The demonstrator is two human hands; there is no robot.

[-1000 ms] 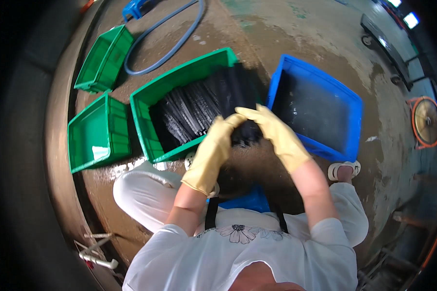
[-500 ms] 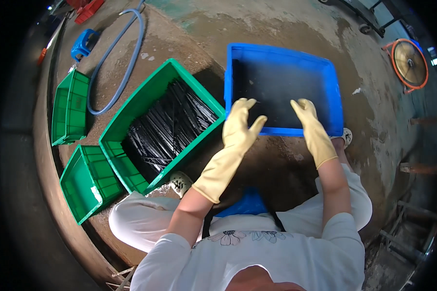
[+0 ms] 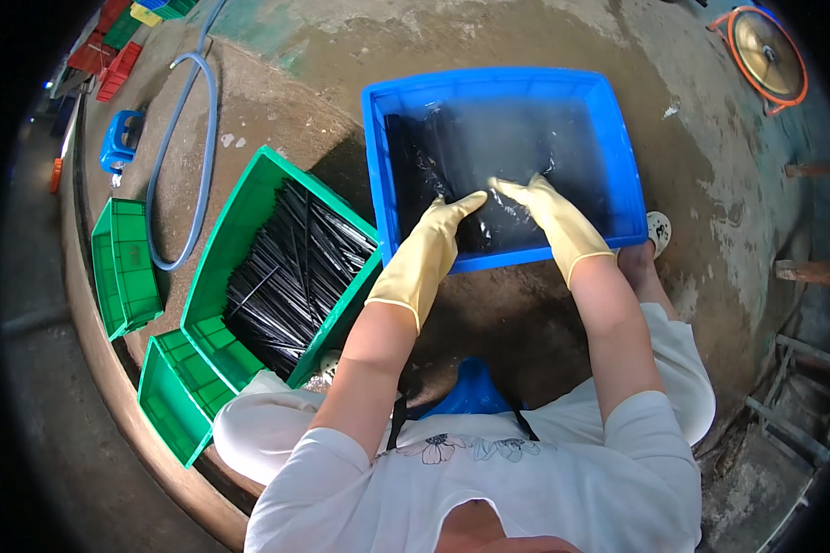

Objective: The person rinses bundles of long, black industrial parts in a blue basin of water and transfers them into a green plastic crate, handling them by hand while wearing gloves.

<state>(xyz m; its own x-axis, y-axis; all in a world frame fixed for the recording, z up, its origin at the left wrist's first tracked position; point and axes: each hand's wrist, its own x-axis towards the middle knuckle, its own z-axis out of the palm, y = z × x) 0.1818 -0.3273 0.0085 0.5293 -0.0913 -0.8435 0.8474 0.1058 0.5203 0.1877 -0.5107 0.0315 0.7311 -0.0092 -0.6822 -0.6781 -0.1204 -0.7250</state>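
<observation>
Blue plastic tub (image 3: 507, 81) straight ahead: holds murky dark water (image 3: 516, 129), with black material (image 3: 444, 143) dimly visible toward the left side. Yellow-gloved left hand (image 3: 444, 221) and right hand (image 3: 537, 198) dipped in over the near rim, thumbs held apart and pointing toward each other, remaining fingers partly lost in the water; cannot tell whether clamped on anything. Green crate (image 3: 226, 235) just beside, at left: holds a heap of slim black strips (image 3: 295, 267), some lying crosswise. Farther left, two smaller green bins (image 3: 125, 267).

Hands (image 3: 441, 219) (image 3: 546, 205) partly hidden in dark water (image 3: 526, 138), blue hose (image 3: 213, 120) cut off above
</observation>
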